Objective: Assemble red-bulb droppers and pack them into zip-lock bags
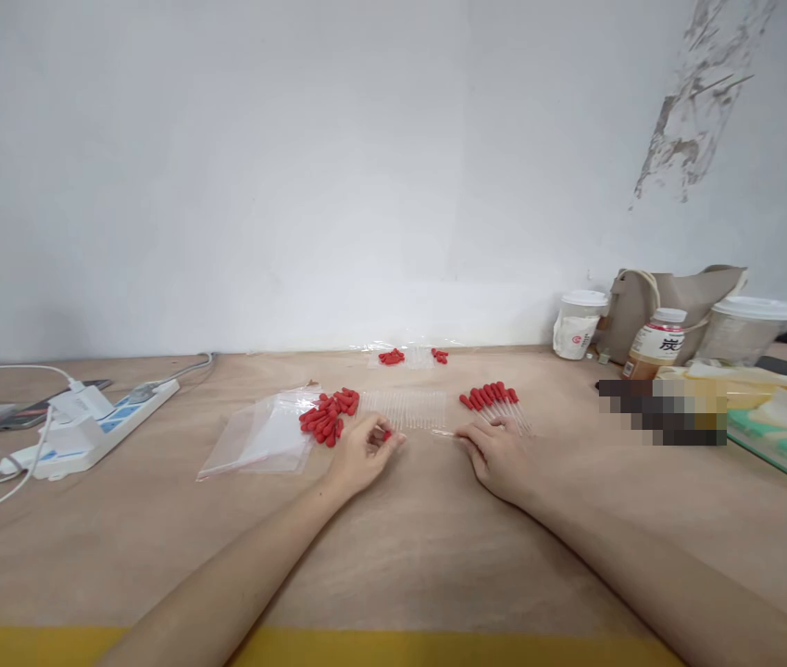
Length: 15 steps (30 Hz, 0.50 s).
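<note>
My left hand (368, 451) is closed in a pinch, with a bit of a red rubber bulb (387, 435) showing between its fingers. Between the thumb and fingers of my right hand (494, 454) is a thin clear dropper tube (443, 434), its end pointing left toward my left hand. A row of clear tubes (411, 409) lies just beyond, between both hands. Loose red bulbs (328, 419) are heaped beside my left hand. Behind my right hand, several droppers (494, 396) lie side by side, red bulbs on their far ends; my hand partly hides their tubes.
Clear plastic bags (255, 440) lie at left, near a white power strip (116, 426) with cables. A bag with more red bulbs (392, 356) is by the wall. At right stand a paper cup (578, 326), a bottle (658, 345), a plastic cup (747, 333) and a beige bag (678, 292).
</note>
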Available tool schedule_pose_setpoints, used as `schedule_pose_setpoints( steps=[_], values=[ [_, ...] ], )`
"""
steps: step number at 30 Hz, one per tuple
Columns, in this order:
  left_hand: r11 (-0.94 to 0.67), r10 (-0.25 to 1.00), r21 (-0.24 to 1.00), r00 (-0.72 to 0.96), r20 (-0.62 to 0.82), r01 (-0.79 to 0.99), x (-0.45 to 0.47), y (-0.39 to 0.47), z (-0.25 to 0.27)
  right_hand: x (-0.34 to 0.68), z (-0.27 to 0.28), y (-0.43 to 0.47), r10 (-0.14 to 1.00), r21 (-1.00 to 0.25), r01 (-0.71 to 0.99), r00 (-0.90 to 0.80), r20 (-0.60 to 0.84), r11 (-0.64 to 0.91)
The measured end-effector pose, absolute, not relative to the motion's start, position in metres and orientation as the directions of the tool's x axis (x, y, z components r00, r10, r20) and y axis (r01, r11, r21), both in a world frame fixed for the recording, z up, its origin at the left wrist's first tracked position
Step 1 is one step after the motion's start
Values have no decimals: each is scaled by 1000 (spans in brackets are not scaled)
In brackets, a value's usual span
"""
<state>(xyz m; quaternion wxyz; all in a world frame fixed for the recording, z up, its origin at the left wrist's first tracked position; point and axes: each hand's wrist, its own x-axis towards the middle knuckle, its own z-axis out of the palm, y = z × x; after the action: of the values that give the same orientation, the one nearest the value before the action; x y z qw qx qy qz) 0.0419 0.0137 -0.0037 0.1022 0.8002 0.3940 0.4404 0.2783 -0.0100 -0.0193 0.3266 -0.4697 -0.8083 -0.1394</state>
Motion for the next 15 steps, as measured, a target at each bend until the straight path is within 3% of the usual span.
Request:
schedule_pose_setpoints(
  steps=[6, 11, 15],
  values=[
    [-738, 671, 491, 425, 608, 464, 47, 10, -10, 261, -16, -18, 673, -105, 822, -377, 636, 560],
    [-725, 681, 416, 479, 554, 549, 45, 10, -5, 259, -14, -18, 661, -91, 821, -383, 645, 564],
    [-724, 690, 493, 494, 529, 483, 47, 9, -3, 259, -13, -18, 650, -72, 818, -396, 649, 571]
  ],
)
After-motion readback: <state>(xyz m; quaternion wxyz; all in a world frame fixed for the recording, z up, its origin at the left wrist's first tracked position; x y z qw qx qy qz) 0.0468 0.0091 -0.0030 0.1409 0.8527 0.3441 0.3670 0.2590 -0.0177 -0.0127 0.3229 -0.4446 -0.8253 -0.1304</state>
